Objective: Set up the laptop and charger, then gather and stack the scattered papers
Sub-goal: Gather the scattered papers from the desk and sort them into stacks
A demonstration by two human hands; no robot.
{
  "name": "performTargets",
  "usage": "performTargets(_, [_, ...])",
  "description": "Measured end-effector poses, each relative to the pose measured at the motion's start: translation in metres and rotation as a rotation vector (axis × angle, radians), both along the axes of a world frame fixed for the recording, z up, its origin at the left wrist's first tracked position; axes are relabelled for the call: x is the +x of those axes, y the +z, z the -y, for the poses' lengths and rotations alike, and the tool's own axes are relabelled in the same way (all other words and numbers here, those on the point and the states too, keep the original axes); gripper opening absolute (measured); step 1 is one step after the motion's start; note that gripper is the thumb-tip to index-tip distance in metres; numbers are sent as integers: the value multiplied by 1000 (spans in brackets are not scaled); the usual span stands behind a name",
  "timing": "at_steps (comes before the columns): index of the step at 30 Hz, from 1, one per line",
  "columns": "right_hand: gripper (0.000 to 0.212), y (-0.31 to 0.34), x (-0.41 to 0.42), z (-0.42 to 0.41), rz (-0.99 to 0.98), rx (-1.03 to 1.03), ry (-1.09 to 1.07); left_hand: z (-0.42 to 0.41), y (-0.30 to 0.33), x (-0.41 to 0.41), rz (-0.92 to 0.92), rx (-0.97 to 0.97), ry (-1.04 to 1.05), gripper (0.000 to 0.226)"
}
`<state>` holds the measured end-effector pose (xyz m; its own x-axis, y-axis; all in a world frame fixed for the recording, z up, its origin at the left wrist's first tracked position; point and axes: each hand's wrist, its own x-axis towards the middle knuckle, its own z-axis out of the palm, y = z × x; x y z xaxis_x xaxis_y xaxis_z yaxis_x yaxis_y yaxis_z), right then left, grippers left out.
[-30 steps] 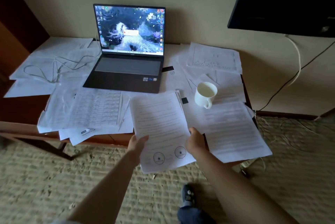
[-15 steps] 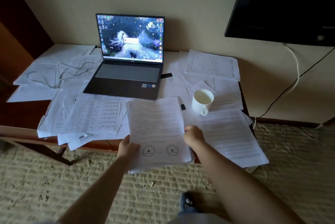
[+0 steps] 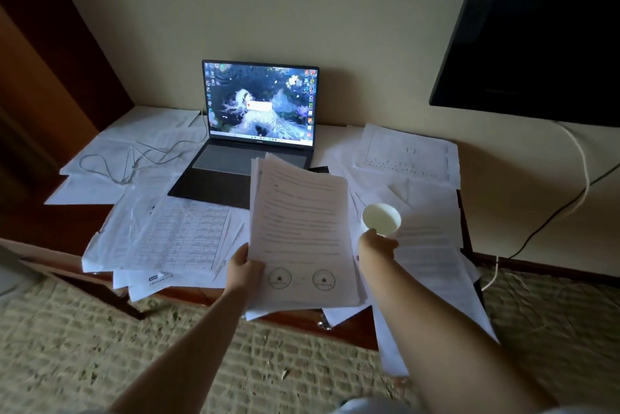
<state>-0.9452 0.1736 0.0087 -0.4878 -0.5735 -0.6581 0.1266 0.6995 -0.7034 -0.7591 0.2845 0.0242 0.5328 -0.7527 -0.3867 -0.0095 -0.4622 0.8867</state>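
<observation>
The wooden desk [image 3: 27, 222] is strewn with loose sheets [image 3: 174, 239] around the open laptop [image 3: 248, 152]; a paper stack [image 3: 302, 229] is gripped by the left hand [image 3: 242, 271], the white mug [image 3: 381, 219] by the right hand [image 3: 375, 244]

A plain cream wall [image 3: 302, 11] rises beyond the hands, dimly lit. A dark wall-mounted screen [image 3: 536, 31] hangs up and to the right of them. A dark wooden panel [image 3: 43, 54] stands far left. Below the arms lies a woven beige carpet [image 3: 84, 346], under the brown wooden desk [image 3: 30, 222].
</observation>
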Motion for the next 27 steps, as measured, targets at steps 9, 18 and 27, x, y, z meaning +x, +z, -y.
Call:
performTargets(9, [56, 10, -15, 56, -5, -26, 290, 69, 9, -23, 142, -53, 57, 29])
performTargets(18, [52, 8, -24, 160, -164, -179, 417, 150, -4, -18, 162, -53, -5, 29])
performTargets(27, [38, -10, -18, 228, 6, -182, 307, 209, -20, -6, 88, -16, -35, 24])
